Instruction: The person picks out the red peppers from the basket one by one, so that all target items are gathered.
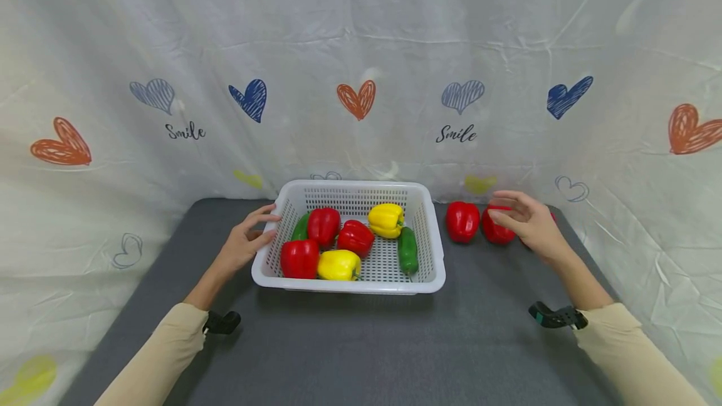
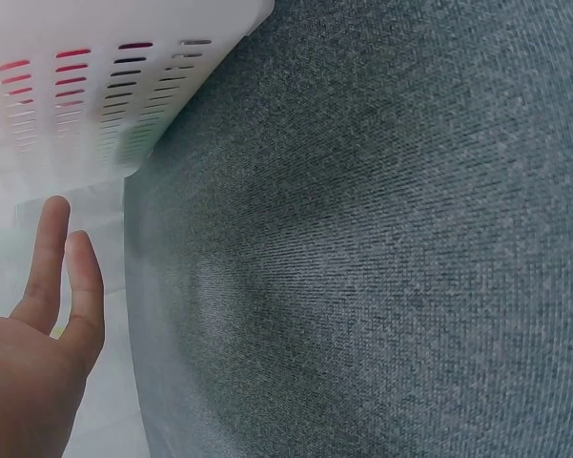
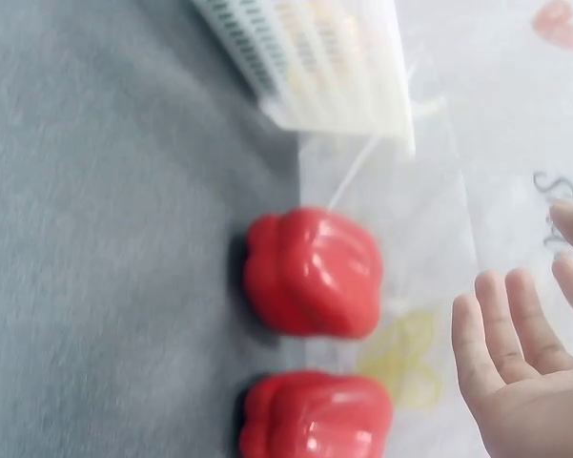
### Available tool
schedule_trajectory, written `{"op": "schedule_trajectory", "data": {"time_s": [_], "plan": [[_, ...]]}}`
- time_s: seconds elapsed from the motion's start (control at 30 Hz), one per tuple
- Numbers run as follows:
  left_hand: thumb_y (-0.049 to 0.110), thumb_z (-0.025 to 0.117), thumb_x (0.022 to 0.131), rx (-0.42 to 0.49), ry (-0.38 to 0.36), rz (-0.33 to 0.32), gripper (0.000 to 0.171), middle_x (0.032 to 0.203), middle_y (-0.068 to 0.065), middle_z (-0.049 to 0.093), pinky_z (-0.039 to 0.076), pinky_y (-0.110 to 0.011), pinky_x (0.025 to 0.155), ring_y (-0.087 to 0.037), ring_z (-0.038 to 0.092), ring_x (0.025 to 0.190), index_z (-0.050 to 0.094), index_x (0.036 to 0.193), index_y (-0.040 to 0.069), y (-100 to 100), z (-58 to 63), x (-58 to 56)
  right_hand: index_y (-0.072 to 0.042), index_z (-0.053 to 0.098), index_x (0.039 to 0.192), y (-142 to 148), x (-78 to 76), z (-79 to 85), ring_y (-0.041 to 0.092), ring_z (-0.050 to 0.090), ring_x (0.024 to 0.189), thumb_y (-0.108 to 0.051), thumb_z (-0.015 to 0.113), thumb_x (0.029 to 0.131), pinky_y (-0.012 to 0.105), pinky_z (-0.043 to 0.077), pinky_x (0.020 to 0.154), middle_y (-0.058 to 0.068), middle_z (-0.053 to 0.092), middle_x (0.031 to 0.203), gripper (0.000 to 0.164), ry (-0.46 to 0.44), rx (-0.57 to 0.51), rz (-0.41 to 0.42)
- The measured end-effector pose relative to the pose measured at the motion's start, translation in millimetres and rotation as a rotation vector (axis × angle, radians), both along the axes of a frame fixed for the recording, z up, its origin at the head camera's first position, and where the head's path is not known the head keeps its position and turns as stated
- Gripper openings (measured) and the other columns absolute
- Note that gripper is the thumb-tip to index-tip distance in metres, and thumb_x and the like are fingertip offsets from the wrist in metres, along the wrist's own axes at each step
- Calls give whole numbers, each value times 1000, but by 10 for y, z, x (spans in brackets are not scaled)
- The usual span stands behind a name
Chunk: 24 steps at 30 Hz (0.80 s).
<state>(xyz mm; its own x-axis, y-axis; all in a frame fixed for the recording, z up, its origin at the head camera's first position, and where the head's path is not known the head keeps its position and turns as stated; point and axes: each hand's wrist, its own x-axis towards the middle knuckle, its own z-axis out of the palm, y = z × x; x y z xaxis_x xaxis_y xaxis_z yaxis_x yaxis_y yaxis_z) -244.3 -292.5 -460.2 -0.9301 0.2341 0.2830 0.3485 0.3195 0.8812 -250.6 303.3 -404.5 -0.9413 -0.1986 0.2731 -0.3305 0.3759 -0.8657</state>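
Note:
A white perforated basket (image 1: 350, 287) holds three red bell peppers (image 1: 299, 259), two yellow bell peppers (image 1: 338, 265) and two long green vegetables (image 1: 407, 250). At its left end is my left hand (image 1: 245, 243), fingers spread and slightly bent, the tips by the rim; whether they touch it I cannot tell. To the right of the basket, my right hand (image 1: 527, 224) hovers over more red bell peppers, its fingers loosely bent and holding nothing. One red pepper (image 1: 463, 222) is fully visible there, another (image 1: 497, 229) is partly covered by the hand, and a bit of red shows behind it.
The dark grey cloth-covered table (image 1: 350, 349) extends in front of the basket. Behind it hangs a pale curtain (image 1: 406, 80) printed with hearts and words, close to the table's back edge. Each wrist carries a black strap.

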Motion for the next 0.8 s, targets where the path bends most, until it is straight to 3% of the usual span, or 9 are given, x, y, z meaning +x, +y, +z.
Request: {"op": "schedule_trajectory", "data": {"time_s": [0.27,0.4,0.63,0.8], "plan": [[3,65,99,-2,13,5,35,157,-18,35,58,-32,78,-47,65,103,60,133,-4,9,1,3,-7,55,141,-239,-72,84,18,63,110,-18,72,97,24,54,86,18,58,136,48,-32,-49,7],[1,64,99,5,10,3,35,157,-17,35,58,-30,78,-48,65,102,60,133,-4,7,6,3,-2,53,142,-330,-127,120,19,62,114,-13,71,97,23,53,88,20,56,137,49,-11,-71,50],[4,64,100,-13,-3,13,36,158,-16,35,58,-32,78,-51,63,104,59,135,-2,0,14,10,-7,53,144,-514,-204,186,26,58,122,-18,72,96,25,52,91,17,56,139,52,-14,-63,75],[5,65,100,-18,-10,17,36,158,-16,35,59,-35,79,-51,63,106,59,135,-2,4,18,13,-3,51,145,-667,-261,237,32,58,122,-14,71,96,28,52,93,20,56,139,53,6,-83,126]]}}
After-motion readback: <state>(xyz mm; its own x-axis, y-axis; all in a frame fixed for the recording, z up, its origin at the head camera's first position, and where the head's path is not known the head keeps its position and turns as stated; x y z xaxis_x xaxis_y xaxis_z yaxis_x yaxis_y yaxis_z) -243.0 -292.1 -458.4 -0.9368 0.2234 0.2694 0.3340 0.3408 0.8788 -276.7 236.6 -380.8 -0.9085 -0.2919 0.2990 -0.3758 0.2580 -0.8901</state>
